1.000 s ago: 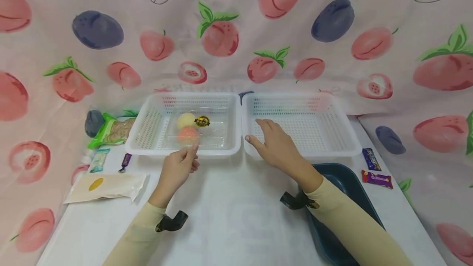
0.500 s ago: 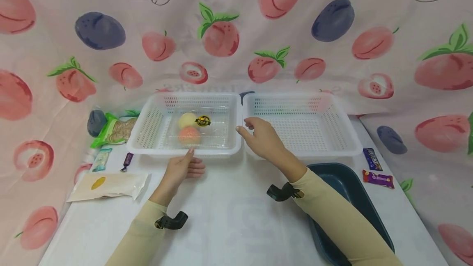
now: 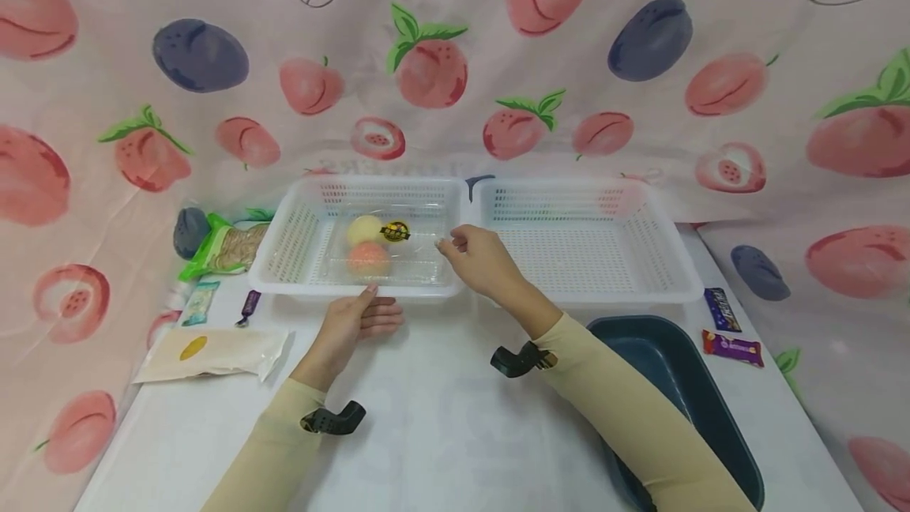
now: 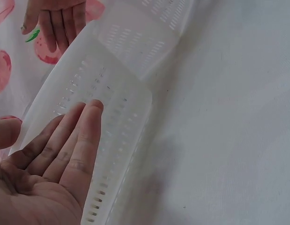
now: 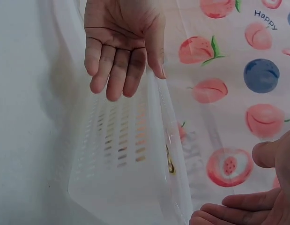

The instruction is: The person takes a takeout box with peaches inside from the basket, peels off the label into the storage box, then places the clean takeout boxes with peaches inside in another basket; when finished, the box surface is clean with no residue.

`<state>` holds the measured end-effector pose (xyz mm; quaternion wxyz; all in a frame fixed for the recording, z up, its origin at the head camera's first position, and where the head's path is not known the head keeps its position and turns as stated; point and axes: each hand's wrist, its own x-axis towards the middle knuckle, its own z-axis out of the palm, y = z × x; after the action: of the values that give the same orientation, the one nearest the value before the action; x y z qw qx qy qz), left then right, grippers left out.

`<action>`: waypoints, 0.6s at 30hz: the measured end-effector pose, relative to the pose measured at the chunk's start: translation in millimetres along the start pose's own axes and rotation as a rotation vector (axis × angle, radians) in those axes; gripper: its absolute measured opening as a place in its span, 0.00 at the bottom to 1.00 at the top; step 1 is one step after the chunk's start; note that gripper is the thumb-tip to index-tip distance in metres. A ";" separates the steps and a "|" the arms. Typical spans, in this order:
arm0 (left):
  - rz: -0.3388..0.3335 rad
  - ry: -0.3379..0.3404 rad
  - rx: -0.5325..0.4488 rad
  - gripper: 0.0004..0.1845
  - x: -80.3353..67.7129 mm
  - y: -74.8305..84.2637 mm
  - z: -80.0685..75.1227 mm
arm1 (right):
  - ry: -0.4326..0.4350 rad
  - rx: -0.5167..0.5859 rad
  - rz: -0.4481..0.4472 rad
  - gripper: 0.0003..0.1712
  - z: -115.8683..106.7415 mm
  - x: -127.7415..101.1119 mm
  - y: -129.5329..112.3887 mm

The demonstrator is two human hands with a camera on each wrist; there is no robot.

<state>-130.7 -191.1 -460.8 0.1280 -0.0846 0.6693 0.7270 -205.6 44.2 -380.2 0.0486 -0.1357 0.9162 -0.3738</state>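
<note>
Nearest the front edge of the table (image 3: pixel 455 433): two beige sleeves, and a dark blue tray (image 3: pixel 682 385) at the front right, partly under the right forearm.

Left hand (image 3: pixel 355 322) lies flat, fingers straight and together, holding nothing; the left wrist view shows its fingertips (image 4: pixel 91 110) pressed to the near wall of the left white basket (image 3: pixel 284 247).

Right hand (image 3: pixel 478 259) sits over that basket's right rim, where it meets the right white basket (image 3: pixel 626 259). Fingers loosely bent, thumb towards forefinger; cannot tell whether it pinches anything.

Inside the left basket: a clear plastic pack (image 3: pixel 384 255) with a yellow ball and a pink ball under a black-and-gold sticker. It lies mid-basket, just left of the right hand's fingertips and beyond the left hand, the wall between them.

Judgement: the left hand steadies the basket while the right goes for the pack. Next move calls for a pinch on the pack's right edge, then a lift clear of the rim.

Left edge: flat pale packet (image 3: pixel 213 354), green snack bag (image 3: pixel 223 247), small sachets. Right edge: two purple wrapped sweets (image 3: pixel 732 348).
</note>
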 end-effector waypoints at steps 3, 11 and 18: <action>0.007 -0.015 -0.039 0.32 1.6 -1.0 0.0 | -0.001 0.008 0.014 0.30 8.6 4.4 -3.2; 0.022 -0.021 -0.049 0.31 2.4 -2.6 -0.4 | -0.004 -0.048 0.030 0.30 30.4 15.7 -11.6; 0.021 -0.024 -0.058 0.32 3.7 -3.7 -1.6 | -0.010 -0.084 0.021 0.21 39.1 24.0 -16.4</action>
<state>-133.2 -192.2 -465.6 0.1256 -0.0725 0.6471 0.7485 -217.7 -0.1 -396.5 0.0512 -0.1298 0.9322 -0.3340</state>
